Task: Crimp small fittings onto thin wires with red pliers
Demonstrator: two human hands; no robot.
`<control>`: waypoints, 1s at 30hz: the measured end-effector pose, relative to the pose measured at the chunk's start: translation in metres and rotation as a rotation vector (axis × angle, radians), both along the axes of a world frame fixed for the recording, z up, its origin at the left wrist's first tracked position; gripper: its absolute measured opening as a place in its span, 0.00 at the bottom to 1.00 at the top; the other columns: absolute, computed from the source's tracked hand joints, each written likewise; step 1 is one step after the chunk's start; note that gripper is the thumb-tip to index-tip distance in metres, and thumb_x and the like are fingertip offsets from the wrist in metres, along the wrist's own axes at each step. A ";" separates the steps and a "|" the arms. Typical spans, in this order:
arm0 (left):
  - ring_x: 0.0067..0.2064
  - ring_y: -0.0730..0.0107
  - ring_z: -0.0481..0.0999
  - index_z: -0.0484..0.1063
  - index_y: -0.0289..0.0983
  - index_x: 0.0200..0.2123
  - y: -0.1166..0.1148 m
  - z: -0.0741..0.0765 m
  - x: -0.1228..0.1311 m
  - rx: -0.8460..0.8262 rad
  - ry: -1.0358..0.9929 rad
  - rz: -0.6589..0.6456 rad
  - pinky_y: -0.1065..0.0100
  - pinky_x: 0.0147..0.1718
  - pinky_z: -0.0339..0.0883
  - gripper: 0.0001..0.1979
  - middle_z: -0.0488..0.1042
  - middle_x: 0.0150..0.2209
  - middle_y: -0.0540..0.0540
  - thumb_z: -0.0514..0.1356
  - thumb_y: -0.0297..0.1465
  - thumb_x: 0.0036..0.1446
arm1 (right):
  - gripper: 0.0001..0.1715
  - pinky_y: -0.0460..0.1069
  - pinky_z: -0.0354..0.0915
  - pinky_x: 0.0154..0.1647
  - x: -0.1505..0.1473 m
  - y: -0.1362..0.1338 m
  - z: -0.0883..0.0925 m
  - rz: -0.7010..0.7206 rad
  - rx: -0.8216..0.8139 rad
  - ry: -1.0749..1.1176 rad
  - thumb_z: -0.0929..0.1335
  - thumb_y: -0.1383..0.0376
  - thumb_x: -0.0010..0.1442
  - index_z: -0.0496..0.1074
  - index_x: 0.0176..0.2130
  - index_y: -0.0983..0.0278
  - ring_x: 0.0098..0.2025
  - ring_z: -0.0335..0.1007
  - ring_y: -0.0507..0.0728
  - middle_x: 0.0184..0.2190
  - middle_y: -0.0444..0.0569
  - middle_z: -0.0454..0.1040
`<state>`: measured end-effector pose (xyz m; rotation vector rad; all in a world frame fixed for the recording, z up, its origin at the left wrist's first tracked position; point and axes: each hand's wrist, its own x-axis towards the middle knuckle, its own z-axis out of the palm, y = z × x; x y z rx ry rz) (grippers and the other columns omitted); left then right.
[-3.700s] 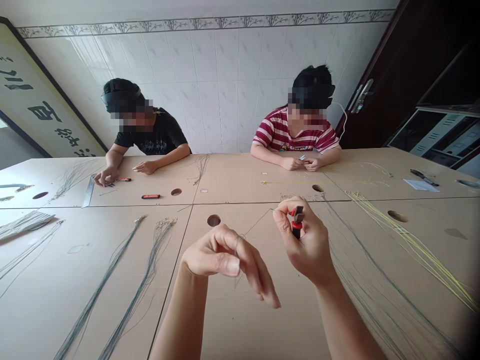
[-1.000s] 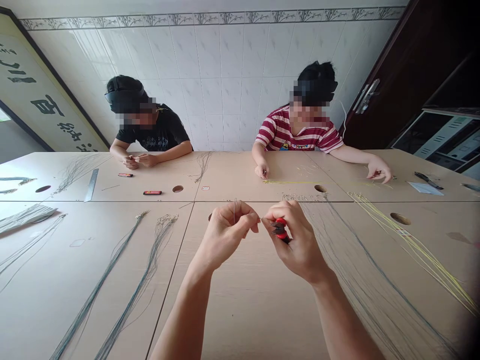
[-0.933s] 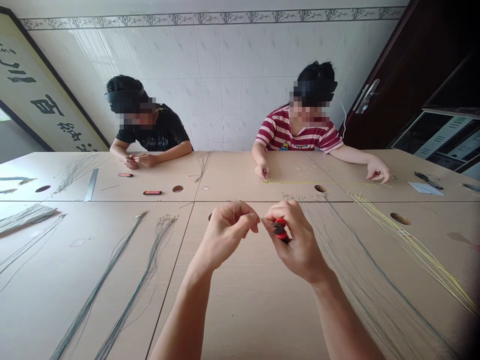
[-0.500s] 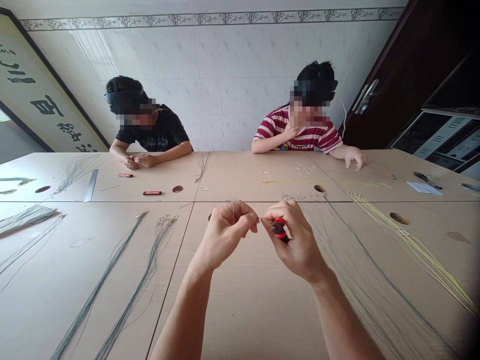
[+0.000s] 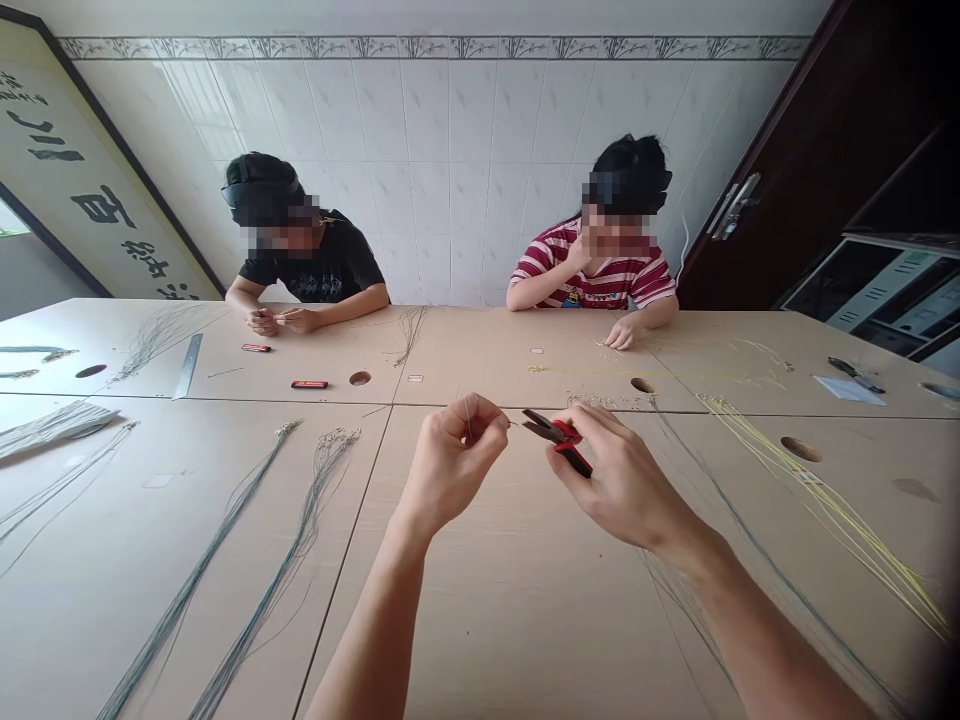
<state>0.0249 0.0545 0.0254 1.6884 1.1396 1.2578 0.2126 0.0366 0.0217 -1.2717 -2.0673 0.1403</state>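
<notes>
My left hand (image 5: 465,455) pinches a thin grey cord (image 5: 469,408), which loops up over the fingers. A short end pokes out past the fingertips toward the right. In my right hand (image 5: 626,470) is a pair of pliers (image 5: 553,430) with red and black handles. Their dark jaws point left at the cord's end, slightly apart from each other and a small gap away from it. Both hands are raised above the table (image 5: 480,620) near its middle seam.
Bundles of grey-green cords (image 5: 225,540) lie at left, yellow cords (image 5: 840,500) at right, and more grey cords (image 5: 739,520) beside my right arm. Across the table sit two people (image 5: 307,260), one in striped red (image 5: 592,265). A metal ruler (image 5: 187,366) and a red-black cutter (image 5: 310,384) lie farther back.
My right hand has swung the pliers round so the jaws now face the left hand; its fingers have left the cord's end. The striped-shirt person's hand has moved inward onto the table.
</notes>
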 end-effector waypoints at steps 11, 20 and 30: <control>0.26 0.76 0.59 0.63 0.39 0.27 0.004 -0.007 0.001 0.461 0.140 0.163 0.72 0.25 0.56 0.07 0.64 0.24 0.52 0.54 0.22 0.54 | 0.08 0.47 0.56 0.25 -0.004 -0.010 0.009 -0.117 -0.177 -0.124 0.63 0.69 0.55 0.58 0.28 0.60 0.26 0.62 0.54 0.25 0.44 0.68; 0.26 0.76 0.58 0.63 0.38 0.28 0.005 -0.011 0.003 0.527 0.180 0.142 0.75 0.22 0.56 0.07 0.66 0.26 0.51 0.54 0.22 0.56 | 0.06 0.47 0.56 0.26 -0.010 -0.008 0.011 -0.154 -0.182 -0.146 0.64 0.69 0.54 0.60 0.29 0.60 0.27 0.63 0.54 0.26 0.44 0.69; 0.26 0.76 0.59 0.64 0.38 0.29 0.005 -0.012 0.004 0.563 0.197 0.140 0.76 0.21 0.56 0.07 0.66 0.26 0.51 0.54 0.22 0.57 | 0.07 0.47 0.54 0.25 -0.008 -0.007 0.008 -0.148 -0.139 -0.169 0.64 0.66 0.58 0.62 0.28 0.60 0.25 0.62 0.53 0.25 0.43 0.68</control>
